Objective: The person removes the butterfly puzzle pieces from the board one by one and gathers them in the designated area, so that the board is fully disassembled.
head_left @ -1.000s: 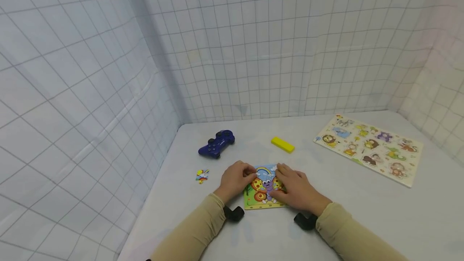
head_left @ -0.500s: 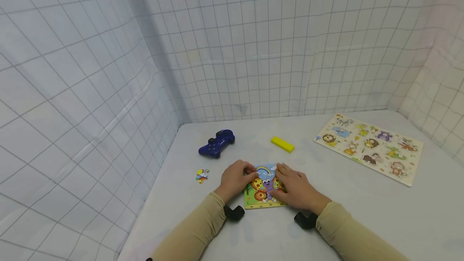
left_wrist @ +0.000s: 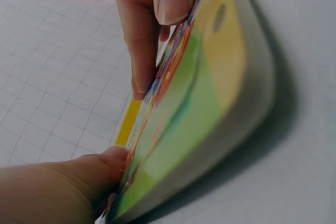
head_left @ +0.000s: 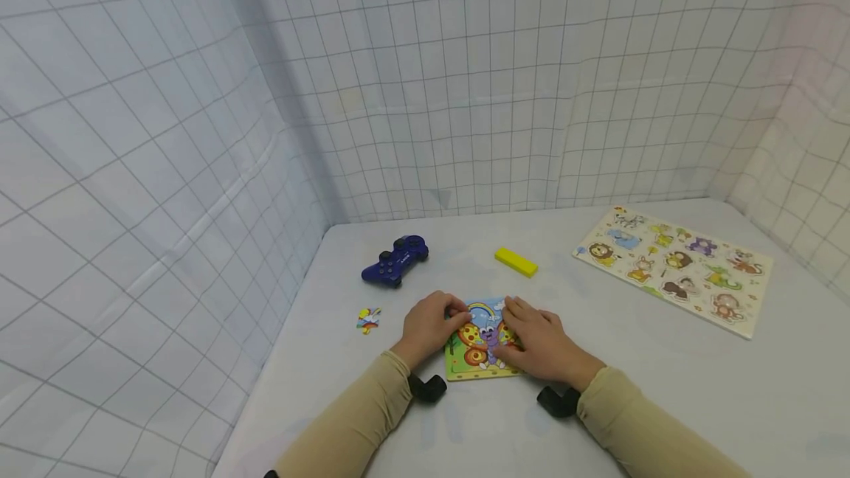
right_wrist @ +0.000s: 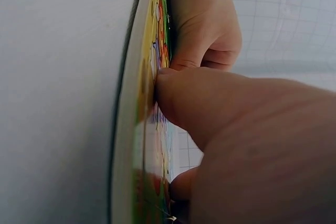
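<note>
A square jigsaw puzzle [head_left: 476, 372] with a purple butterfly and a rainbow lies flat on the table. At its upper left, my left hand [head_left: 428, 327] has curled fingers, and the thumb and index fingertips come together on a puzzle piece mostly hidden beneath them. The left thumb [left_wrist: 105, 169] lies right at the picture surface in the left wrist view. My right hand [head_left: 544, 341] rests over the right side of the puzzle with fingers extended to the top edge. Its thumb [right_wrist: 173, 90] presses near the butterfly's body. One loose puzzle piece [head_left: 368, 320] with a sun lies to the left.
Behind the puzzle lie a dark blue game controller [head_left: 395, 262] and a yellow block [head_left: 516, 262]. A large animal puzzle board [head_left: 677, 269] sits at the back right. Grid-patterned cloth [head_left: 438, 94] walls in the back and both sides of the table.
</note>
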